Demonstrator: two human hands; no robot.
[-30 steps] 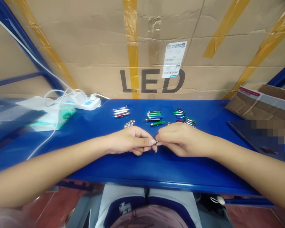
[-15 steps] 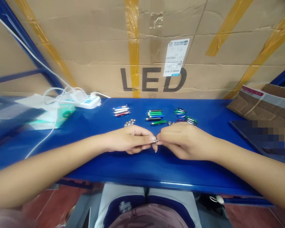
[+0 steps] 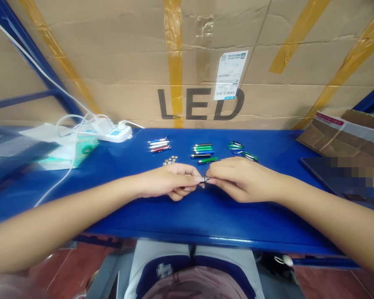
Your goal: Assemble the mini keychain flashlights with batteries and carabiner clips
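Over the blue table, my left hand point(image 3: 176, 181) pinches a small silver metal part point(image 3: 203, 179) between thumb and fingers. My right hand point(image 3: 244, 179) is closed at the other end of this part, its thumb and forefinger touching it. Fingers cover most of the piece, so its exact kind does not show. Just beyond the hands lies a row of slim tubes point(image 3: 203, 148) in green, blue and black, with one green tube point(image 3: 207, 160) nearest. Several small round silver button cells point(image 3: 170, 160) sit in a group beyond my left hand.
Thin blue, silver and red metallic pens or tubes point(image 3: 159, 145) lie at the back. Green and blue carabiner-like clips point(image 3: 236, 146) are behind my right hand. A white power strip point(image 3: 120, 133) with cables stands left; a cardboard box point(image 3: 333, 133) stands right. A large carton point(image 3: 127, 62) forms the back.
Both hands have shifted slightly up, away from the table's front edge. More of the silver part shows between the fingertips. My right hand now covers the small round piece beside the green tube.
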